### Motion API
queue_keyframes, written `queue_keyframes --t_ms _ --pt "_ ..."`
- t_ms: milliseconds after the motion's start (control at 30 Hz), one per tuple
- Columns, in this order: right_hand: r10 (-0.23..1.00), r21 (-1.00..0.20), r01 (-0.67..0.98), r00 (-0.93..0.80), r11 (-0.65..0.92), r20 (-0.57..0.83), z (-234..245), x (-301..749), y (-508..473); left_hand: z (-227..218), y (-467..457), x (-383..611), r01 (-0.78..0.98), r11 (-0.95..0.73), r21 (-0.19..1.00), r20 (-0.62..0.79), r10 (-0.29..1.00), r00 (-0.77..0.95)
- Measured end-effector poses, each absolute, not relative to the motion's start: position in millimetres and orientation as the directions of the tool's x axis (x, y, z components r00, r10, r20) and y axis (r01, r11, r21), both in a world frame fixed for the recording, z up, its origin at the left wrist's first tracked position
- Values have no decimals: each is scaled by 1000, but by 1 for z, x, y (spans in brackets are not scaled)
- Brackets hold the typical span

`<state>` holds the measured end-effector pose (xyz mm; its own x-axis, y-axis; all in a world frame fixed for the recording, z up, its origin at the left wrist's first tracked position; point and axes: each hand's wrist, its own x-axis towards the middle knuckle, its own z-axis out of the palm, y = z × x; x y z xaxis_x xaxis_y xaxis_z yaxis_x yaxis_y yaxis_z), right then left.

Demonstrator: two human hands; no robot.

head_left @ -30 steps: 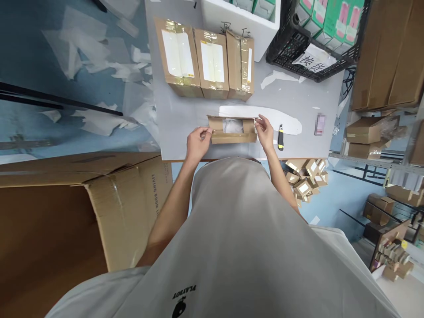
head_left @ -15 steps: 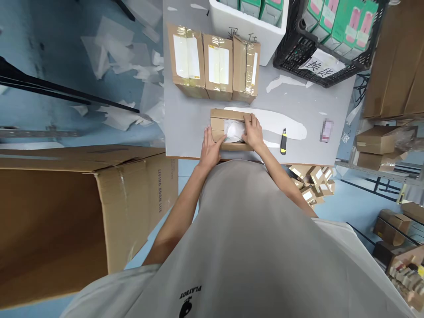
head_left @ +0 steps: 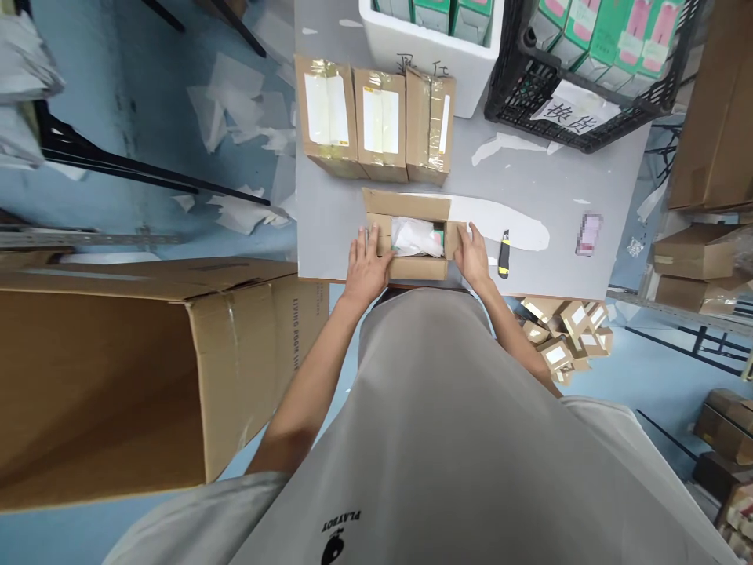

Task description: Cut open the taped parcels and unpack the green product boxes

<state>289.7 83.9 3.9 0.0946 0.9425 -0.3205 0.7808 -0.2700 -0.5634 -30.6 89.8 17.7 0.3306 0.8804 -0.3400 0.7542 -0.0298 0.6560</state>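
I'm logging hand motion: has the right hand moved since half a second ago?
Yes. Judged against the black-and-yellow utility knife, the right hand has moved to the right, nearer to it.

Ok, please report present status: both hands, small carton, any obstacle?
Left hand at left end of small cardboard carton, right hand at right end. Carton open, white wrapping inside. Yellow-and-black box cutter right of right hand, apart from carton.

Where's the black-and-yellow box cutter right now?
In the head view, the box cutter lies on the grey table, just right of the person's right hand, near the table's front edge.
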Motion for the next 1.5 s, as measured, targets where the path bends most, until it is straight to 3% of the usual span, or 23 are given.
queue_keyframes --t_ms 167,400,533,700,900,1000,1167,1267,1500 --pt "946 -547 795 98 -261 -309 -11 283 78 31 96 -26 861 -64 505 -398 868 298" --pt "960 -471 862 59 -188 -275 -4 281 74 36 88 -60 878 25 478 -321 935 148" --pt "946 -437 893 -46 -106 -322 -1 274 76 13 90 -59 848 41 529 -338 926 166" --pt "905 -441 886 -60 -147 -422 -3 265 73 -8 96 -48 784 79 616 -315 936 154" --pt "930 -380 921 -63 -86 -363 24 255 77 -2 119 -25 739 -26 673 -168 968 188" --pt "924 -332 942 -82 -51 -373 36 239 94 -1 136 0 799 24 601 -288 939 188" --pt "794 -267 955 -61 -130 -605 30 203 129 -6 146 36 905 88 417 -520 839 158" --pt "739 -261 951 -54 -167 -672 21 188 139 -11 142 44 916 86 392 -525 838 146" --pt "769 -354 916 -87 -188 -633 12 182 133 -22 144 28 919 46 391 -469 869 156"
